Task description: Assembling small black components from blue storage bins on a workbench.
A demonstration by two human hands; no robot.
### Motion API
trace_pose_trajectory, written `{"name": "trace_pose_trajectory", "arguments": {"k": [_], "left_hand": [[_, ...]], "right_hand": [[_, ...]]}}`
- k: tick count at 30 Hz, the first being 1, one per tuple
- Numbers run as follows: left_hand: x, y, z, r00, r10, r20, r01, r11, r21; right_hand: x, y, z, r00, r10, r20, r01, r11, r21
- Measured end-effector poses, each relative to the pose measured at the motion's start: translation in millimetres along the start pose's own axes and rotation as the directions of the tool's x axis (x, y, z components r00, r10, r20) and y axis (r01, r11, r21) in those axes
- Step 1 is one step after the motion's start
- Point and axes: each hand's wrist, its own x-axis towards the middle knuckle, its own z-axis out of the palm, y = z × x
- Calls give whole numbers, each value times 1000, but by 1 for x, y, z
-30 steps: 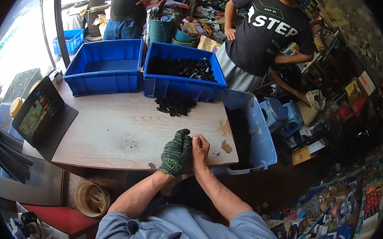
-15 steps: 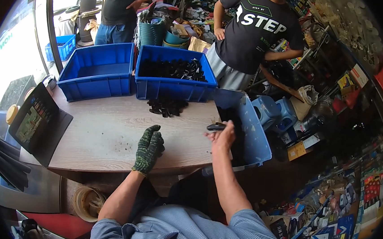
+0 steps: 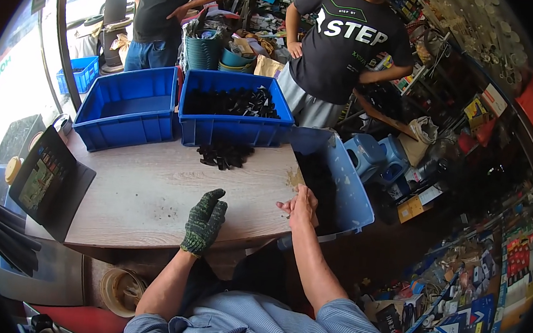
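Observation:
My left hand, in a dark green and black knitted glove, is held above the front of the light wooden table. Its fingers are loosely bent and parted, with nothing visible in them. My bare right hand is at the table's right edge, beside a light blue bin with a dark inside. Its fingers are curled, and whatever they may hold is hidden. Beyond my hands, a small heap of black pieces lies in front of a blue crate that holds many similar pieces.
Another blue crate, with a bare bottom, stands to the left. A laptop-like screen is at the table's left end. Two people stand behind the table. Blue plastic stools are beyond the bin, and a bucket is below the table.
The black piece seen in my right hand is out of sight. That hand has turned and come slightly nearer. My left hand has barely moved; the whole view has shifted a little.

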Motion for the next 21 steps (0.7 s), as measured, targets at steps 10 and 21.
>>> {"name": "trace_pose_trajectory", "arguments": {"k": [10, 21], "left_hand": [[-1, -7, 3, 963, 266, -42, -246, 933, 262], [-3, 3, 6, 960, 273, -61, -242, 918, 314]], "right_hand": [[-6, 3, 0, 992, -82, 93, 84, 996, -18], [-9, 2, -2, 988, -103, 114, 104, 995, -1]]}}
